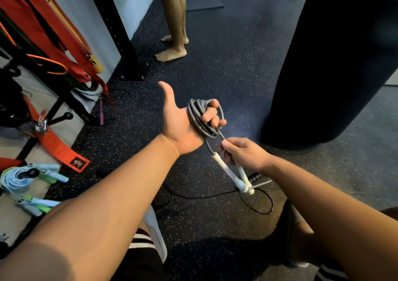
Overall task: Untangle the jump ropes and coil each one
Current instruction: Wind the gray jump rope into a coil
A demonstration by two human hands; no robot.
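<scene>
One grey rope coil (pixel 199 119) clasped in my left grip (pixel 181 127), white handles (pixel 226 169) at 5 o'clock pinched by right grip (pixel 245 153)

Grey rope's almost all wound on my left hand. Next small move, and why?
Probably wrap the short tail crosswise round the grey coil to bind it. The left hand grips the loops; the right hand pinches the last stretch just above both white handles, so little is left to wind.
</scene>
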